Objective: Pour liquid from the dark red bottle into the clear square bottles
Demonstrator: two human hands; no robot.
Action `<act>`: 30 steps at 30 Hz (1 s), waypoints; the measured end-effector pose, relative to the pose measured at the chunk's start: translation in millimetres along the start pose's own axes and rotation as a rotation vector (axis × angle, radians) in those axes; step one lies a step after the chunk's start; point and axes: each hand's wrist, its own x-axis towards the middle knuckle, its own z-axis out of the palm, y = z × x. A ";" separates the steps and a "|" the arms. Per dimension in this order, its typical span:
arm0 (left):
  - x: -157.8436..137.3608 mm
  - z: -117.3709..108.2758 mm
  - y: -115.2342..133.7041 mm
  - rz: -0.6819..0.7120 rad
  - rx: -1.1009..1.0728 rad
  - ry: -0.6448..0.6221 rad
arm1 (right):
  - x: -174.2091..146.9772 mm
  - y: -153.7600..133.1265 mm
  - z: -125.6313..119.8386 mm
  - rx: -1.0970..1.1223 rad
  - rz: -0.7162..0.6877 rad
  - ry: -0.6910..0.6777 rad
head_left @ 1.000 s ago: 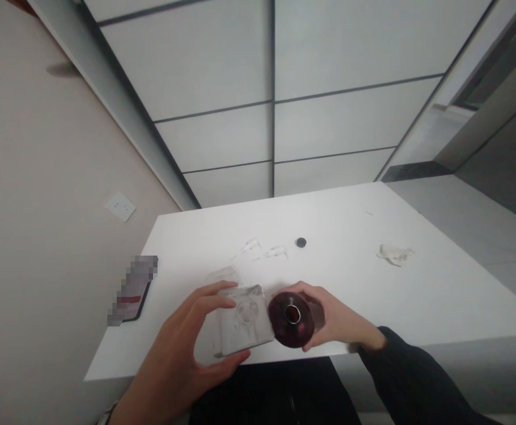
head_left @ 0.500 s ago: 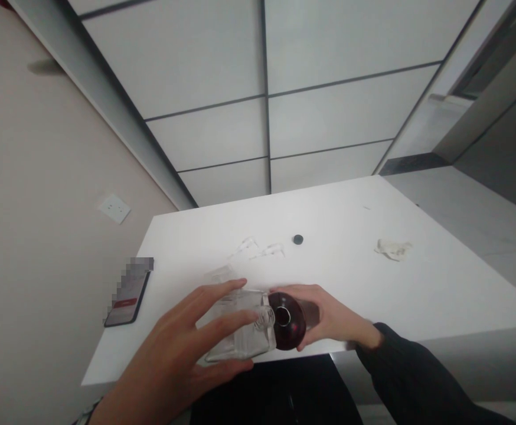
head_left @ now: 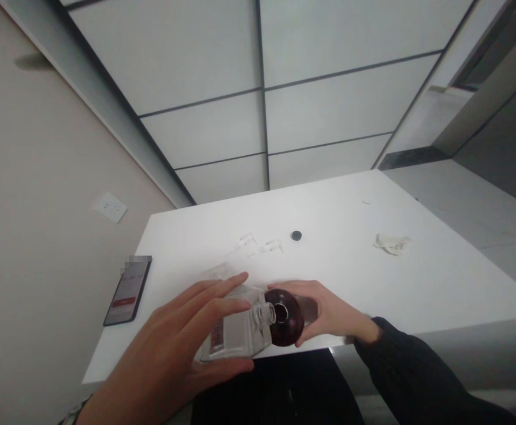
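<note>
My left hand [head_left: 187,330] is closed around a clear glass bottle [head_left: 240,336], which is tilted so its uncapped threaded neck points right. My right hand [head_left: 329,307] is wrapped round a dark red bottle [head_left: 288,329] with an open round mouth. The clear bottle's neck lies right beside the red bottle's mouth; whether they touch I cannot tell. Whether any liquid passes between them does not show. Beyond the hands, a small black cap [head_left: 296,235] rests on the white table [head_left: 329,224].
Two clear plastic pieces [head_left: 267,248] lie left of the cap. A phone [head_left: 127,292] is at the table's left edge, and a crumpled tissue [head_left: 391,243] is on the right. A wall socket [head_left: 111,208] sits on the left wall, and white panelled doors [head_left: 329,112] stand behind the table.
The clear bottle's neck has turned more toward the red bottle's mouth. My left fingers have shifted slightly off the neck. The whole view has moved a little.
</note>
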 end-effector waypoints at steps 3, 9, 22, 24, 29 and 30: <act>1.7 -2.6 1.4 0.014 0.012 -0.006 | 0.7 -0.7 -0.2 0.003 -0.014 -0.002; 4.5 -3.8 1.5 0.042 0.046 0.004 | 1.4 -2.3 0.0 0.017 -0.033 -0.002; 7.0 -8.9 1.8 0.095 0.113 -0.009 | -0.1 0.1 -0.7 -0.005 -0.024 0.000; 8.0 -9.4 2.2 0.100 0.117 -0.001 | 0.2 -0.6 -0.7 -0.004 -0.024 0.001; 11.4 -9.9 3.0 0.119 0.118 0.005 | 0.3 -0.8 -0.6 -0.012 -0.039 0.005; 11.7 -10.0 2.9 0.121 0.118 0.003 | 0.3 -0.7 -0.7 -0.014 -0.040 0.005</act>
